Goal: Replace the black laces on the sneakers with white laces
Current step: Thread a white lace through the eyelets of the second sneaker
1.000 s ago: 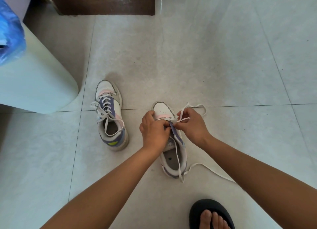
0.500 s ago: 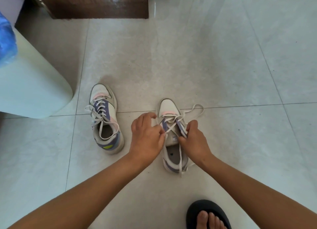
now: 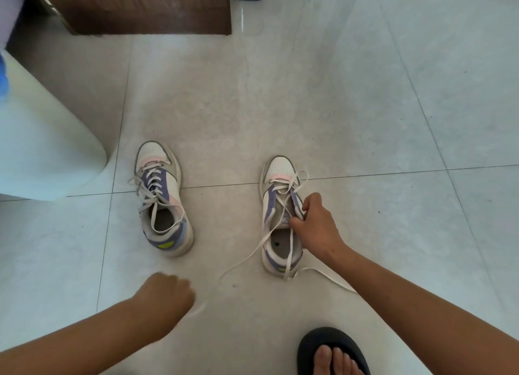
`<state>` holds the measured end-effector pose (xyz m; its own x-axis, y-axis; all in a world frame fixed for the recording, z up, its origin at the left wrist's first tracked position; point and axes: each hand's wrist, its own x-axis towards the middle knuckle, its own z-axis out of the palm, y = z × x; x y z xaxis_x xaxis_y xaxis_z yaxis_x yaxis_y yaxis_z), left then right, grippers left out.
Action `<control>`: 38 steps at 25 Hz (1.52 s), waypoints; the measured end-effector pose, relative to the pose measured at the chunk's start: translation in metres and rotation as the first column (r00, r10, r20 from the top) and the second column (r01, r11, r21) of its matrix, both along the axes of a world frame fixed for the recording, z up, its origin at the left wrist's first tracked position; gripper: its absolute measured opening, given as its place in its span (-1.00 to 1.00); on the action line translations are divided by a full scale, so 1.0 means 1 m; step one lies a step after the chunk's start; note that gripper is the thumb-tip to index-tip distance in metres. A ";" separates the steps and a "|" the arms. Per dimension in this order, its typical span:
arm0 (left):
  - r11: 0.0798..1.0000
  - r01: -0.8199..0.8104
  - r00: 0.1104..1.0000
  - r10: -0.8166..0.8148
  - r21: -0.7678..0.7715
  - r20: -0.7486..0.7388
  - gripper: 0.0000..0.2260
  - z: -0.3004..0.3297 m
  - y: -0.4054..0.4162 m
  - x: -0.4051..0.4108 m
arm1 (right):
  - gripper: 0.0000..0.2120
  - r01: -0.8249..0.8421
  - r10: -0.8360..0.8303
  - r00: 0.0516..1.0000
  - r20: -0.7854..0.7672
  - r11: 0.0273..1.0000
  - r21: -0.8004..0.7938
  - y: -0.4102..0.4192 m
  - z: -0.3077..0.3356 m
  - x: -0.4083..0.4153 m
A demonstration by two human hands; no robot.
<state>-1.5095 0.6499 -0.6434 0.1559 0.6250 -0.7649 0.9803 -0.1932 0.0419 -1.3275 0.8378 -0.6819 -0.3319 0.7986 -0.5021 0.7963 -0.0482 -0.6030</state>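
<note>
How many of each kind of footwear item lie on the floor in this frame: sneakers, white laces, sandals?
Sneakers: 2, the left sneaker and the right sneaker
White laces: 2, the fully threaded lace and the partly threaded lace
Black sandals: 1, the sandal worn on a foot
Total: 5

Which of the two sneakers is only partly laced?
The right-hand sneaker, the one the right hand grips. Its white lace crosses only near the toe, ends trailing on the floor. The left-hand sneaker is laced much further up.
</note>
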 end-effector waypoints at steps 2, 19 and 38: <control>0.956 -0.215 0.977 0.212 0.201 0.038 -0.71 0.008 0.053 0.023 | -0.77 -0.012 0.012 1.000 0.001 1.000 -0.005 0.000 0.000 0.000; 0.681 -0.255 0.949 0.313 0.686 0.041 -0.92 -0.038 0.144 0.077 | -0.76 -0.019 0.017 0.999 -0.040 0.999 -0.047 0.004 -0.001 0.000; 0.903 -0.342 0.715 0.070 0.261 0.696 -0.82 0.013 0.053 0.064 | -0.76 0.076 -0.079 0.997 -0.024 0.991 -0.112 0.006 0.008 -0.001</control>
<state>-1.4456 0.7031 -0.6303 0.3646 0.8995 -0.2407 0.7414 -0.1240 0.6595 -1.3285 0.8441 -0.6741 -0.2863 0.7624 -0.5804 0.7701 -0.1773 -0.6128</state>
